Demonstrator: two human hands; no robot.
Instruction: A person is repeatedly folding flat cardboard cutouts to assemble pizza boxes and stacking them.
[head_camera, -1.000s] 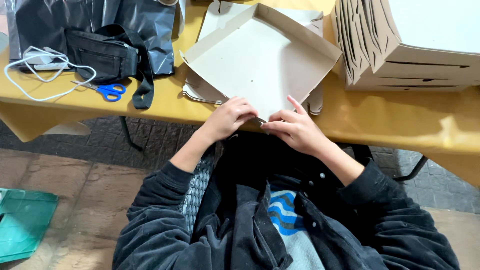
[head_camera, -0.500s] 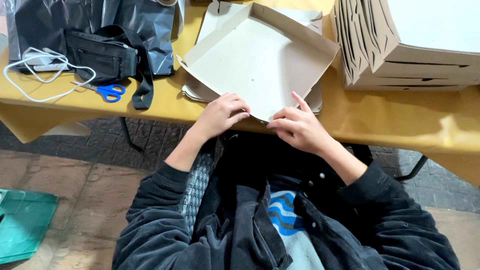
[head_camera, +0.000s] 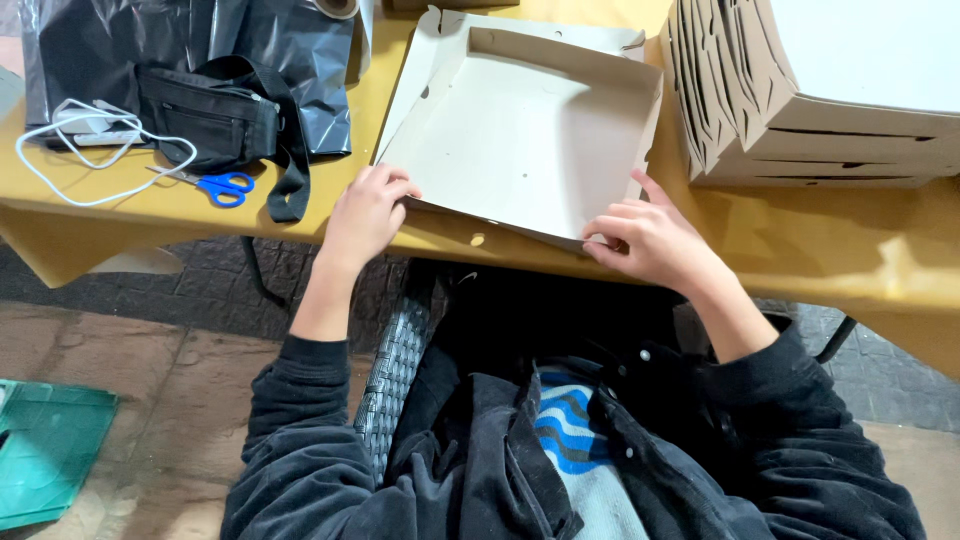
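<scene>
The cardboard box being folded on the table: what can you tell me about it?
The cardboard box is a flat, shallow tray of pale grey-brown card, half folded, with its far and right walls raised. It rests tilted on the yellow table, above another flat sheet. The left hand presses its near left edge; the right hand pinches its near right corner.

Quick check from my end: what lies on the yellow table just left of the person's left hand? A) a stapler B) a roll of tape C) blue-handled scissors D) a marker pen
C: blue-handled scissors lie on the yellow table just left of the left hand, beside the black pouch, while both hands grip the near edge of the cardboard box.
</scene>
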